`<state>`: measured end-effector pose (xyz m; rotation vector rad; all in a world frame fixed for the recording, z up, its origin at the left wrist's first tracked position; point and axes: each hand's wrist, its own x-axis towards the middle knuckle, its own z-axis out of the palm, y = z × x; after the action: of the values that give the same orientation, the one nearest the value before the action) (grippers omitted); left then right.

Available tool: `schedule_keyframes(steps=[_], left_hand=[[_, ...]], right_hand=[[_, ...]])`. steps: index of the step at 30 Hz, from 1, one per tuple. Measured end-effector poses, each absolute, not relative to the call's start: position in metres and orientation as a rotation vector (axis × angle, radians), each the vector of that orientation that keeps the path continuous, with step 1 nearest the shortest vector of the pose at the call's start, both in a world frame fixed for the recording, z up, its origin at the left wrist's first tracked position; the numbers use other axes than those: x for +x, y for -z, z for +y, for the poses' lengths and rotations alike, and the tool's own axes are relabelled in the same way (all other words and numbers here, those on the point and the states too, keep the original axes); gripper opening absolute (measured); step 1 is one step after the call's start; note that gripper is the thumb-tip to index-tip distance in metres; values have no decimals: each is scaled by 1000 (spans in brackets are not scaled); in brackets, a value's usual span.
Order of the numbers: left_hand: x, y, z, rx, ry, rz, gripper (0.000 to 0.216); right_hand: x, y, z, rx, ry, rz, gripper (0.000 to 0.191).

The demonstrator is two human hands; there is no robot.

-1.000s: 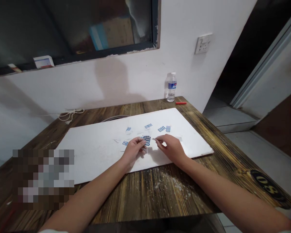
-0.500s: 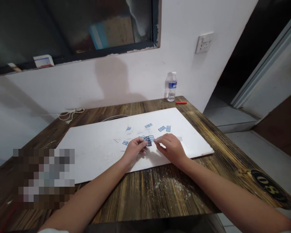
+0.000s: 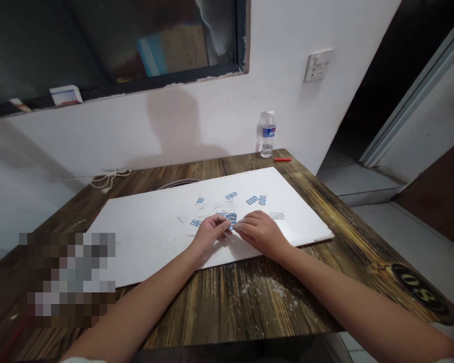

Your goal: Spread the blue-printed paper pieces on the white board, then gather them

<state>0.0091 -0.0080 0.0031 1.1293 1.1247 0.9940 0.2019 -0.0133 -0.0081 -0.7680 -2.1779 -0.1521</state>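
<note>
Close together over the white board (image 3: 144, 247), both my hands work at small flat blue-edged pieces. My left hand (image 3: 209, 234) pinches a small blue-edged piece (image 3: 231, 227) between thumb and fingers, and most of it is covered. From the right, my right hand (image 3: 263, 233) brings its closed fingertips against the same spot; what lies between them is hidden. Just beyond the fingertips is a striped blue-edged piece (image 3: 233, 218). More such pieces lie on the board: one (image 3: 195, 222) by my left hand, others (image 3: 251, 200) (image 3: 231, 195) farther back.
The board rests on a dark wooden table (image 3: 212, 307). At its back stand a water bottle (image 3: 268, 135) and a red stick-like object (image 3: 282, 160). A white cable (image 3: 109, 176) lies back left. A pale flat strip (image 3: 276, 216) is right of my hands. Blurred items sit at left.
My right hand has moved left and slightly down, its fingers now meeting those of my left hand. The dark striped piece at the fingertips shows differently; my left hand has barely moved.
</note>
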Motion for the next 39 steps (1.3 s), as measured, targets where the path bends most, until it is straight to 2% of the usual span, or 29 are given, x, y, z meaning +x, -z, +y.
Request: schedule_keyframes(steps=[7, 15, 22, 31, 39], left_hand=[[12, -8, -12, 1025, -1037, 1111, 40], [13, -8, -11, 993, -1039, 1102, 43], [13, -8, -10, 992, -1044, 1102, 44], [13, -7, -10, 993, -1039, 1092, 44], [13, -7, -10, 1010, -1037, 1099, 43]], right_hand=[[214, 5, -2, -913, 75, -2104, 20], [246, 23, 24, -1582, 128, -2036, 45], [246, 17, 21, -1660, 34, -2204, 25], [246, 4, 17, -1588, 147, -2368, 20], [243, 11, 19, -1438, 69, -2259, 24]])
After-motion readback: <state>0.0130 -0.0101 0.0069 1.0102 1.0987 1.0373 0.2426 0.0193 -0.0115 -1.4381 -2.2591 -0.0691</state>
